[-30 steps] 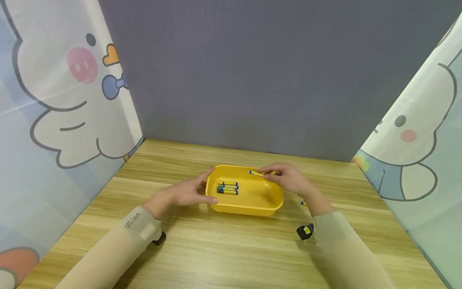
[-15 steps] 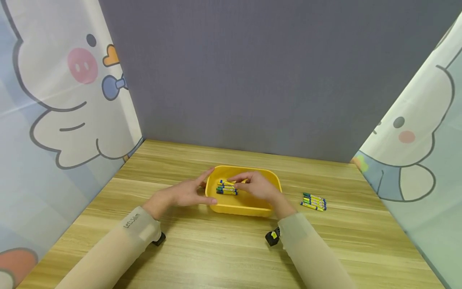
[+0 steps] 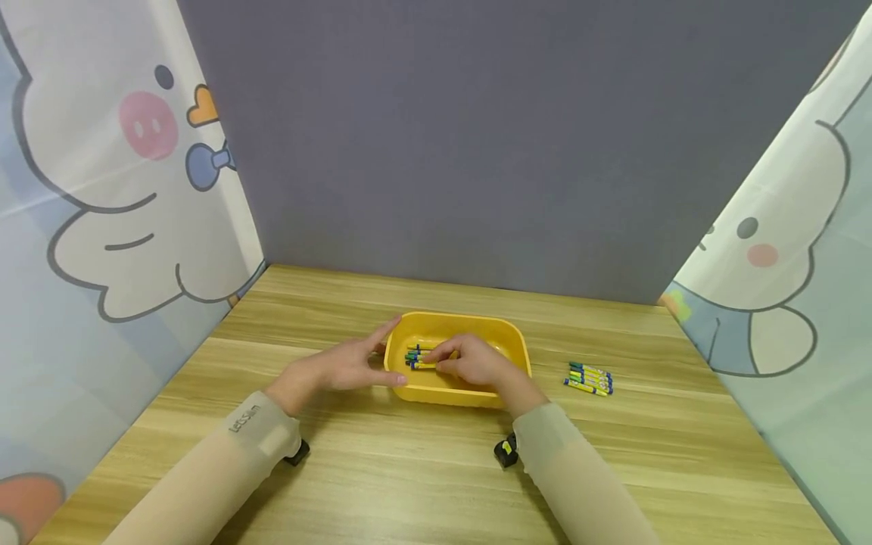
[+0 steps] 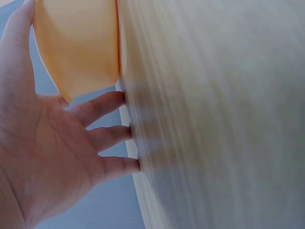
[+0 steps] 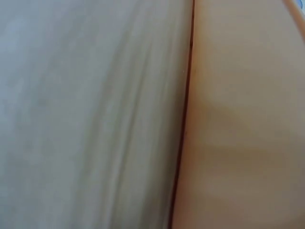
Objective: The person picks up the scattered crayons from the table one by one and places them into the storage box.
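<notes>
A yellow rectangular tray stands on the table in the head view. My left hand spans its left end, thumb at the near rim and index finger toward the far one. In the left wrist view the other fingers of that hand reach out straight to the tabletop beside the tray wall. Inside the tray, my right hand pinches a yellow crayon at the near side of a small row of crayons, partly covering them. The right wrist view has only the tray's outer wall and the tabletop.
To the right of the tray, several yellow-wrapped crayons lie side by side on the wooden table. A grey panel rises behind, with cartoon-printed sheets on both sides.
My right hand has moved left into the tray with a crayon, then slightly toward the near side of the row. The crayons on the right came out from behind my arm. My left hand stays put.
</notes>
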Available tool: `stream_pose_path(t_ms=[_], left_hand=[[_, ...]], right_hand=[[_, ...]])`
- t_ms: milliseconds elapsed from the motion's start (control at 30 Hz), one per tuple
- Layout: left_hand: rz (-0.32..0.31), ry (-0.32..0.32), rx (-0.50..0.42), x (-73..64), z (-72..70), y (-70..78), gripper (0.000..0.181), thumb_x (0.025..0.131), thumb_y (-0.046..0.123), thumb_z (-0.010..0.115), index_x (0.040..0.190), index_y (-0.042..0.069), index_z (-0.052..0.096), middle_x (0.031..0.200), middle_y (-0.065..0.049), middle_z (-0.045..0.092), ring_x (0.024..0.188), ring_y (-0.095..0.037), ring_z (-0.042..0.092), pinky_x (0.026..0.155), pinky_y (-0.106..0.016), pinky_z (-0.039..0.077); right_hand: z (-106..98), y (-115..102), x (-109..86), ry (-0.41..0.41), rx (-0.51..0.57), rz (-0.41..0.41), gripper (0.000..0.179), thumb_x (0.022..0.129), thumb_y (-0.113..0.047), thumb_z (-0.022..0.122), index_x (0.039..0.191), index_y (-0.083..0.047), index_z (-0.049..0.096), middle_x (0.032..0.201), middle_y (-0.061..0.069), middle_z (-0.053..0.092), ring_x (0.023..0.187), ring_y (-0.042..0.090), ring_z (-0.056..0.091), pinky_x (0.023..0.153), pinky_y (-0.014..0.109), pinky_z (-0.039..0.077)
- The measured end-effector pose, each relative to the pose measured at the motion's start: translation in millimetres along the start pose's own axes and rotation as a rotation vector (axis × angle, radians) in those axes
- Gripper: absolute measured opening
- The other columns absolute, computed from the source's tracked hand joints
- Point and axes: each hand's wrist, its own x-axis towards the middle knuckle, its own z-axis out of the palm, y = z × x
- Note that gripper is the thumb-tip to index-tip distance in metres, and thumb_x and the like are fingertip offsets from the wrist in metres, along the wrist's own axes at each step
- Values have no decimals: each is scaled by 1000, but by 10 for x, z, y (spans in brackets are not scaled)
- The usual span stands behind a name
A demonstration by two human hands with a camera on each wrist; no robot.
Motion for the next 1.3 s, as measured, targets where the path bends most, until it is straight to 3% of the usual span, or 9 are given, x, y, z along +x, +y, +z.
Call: stream_pose_path(t_ms=[67,200,300,467,633,767,900,1100,1300], left_hand=[[-2,0,-2,-6,1,-3,120,90,79,74,177,44,-2,164,-13,57,153,-43,52,127,-71,36],[-2,0,1,-9,5,-5,120,90,79,73,176,45,-3,164,-14,57,153,-43,52,127,-71,36],[-2,0,5,-7,6,-5,120,90,80,73,176,45,-3,165,-14,56,153,-44,52,127,-71,36],[-6,2,10,-15,3,-9,120,90,80,73,176,46,-3,165,-14,56,153,-45,52,127,-72,35],[-4,5,7,-21,4,-3,120,90,80,73,176,46,-2,165,-13,56,153,-45,51,127,-73,35],[-3,7,-5,-25,0,11,120,89,79,75,176,45,-1,165,-13,56,153,-45,51,127,-73,34],[-7,6,-4,-29,-4,14,121,89,80,75,176,45,-2,166,-15,55,154,-46,50,128,-72,33],[-13,7,8,-34,-11,8,122,89,80,75,176,45,-3,167,-17,53,154,-47,49,128,-72,33],[3,3,15,-32,-11,12,123,89,80,74,177,43,-3,167,-17,53,153,-47,50,128,-72,35]], right_hand=[[15,-5,-2,-6,-2,4,24,104,-8,73,121,-19,87,126,2,82,83,14,54,75,27,46],[37,4,15,2,-53,1,23,103,-9,75,118,-21,88,127,-1,81,102,12,62,94,32,52],[43,13,28,9,-87,3,24,102,-9,75,117,-22,88,128,-1,81,105,12,62,99,35,52],[47,-21,19,11,-67,27,24,103,-10,76,118,-23,87,125,-1,81,94,13,60,85,30,51],[-24,-50,-16,46,-28,12,23,104,-18,75,124,-22,85,110,-1,76,79,16,54,68,27,47],[-236,-75,-131,116,-16,-27,25,106,-21,73,129,-16,83,111,3,75,78,16,52,67,28,45],[-582,6,-350,176,1,-23,29,108,-22,72,134,-10,79,121,12,75,77,18,51,66,28,44],[-1075,434,-766,258,29,54,33,108,-25,73,136,-9,78,127,16,75,75,20,55,64,29,50],[-1386,928,-1221,224,-34,164,38,109,-22,70,141,-2,73,134,22,72,93,20,64,76,36,58]])
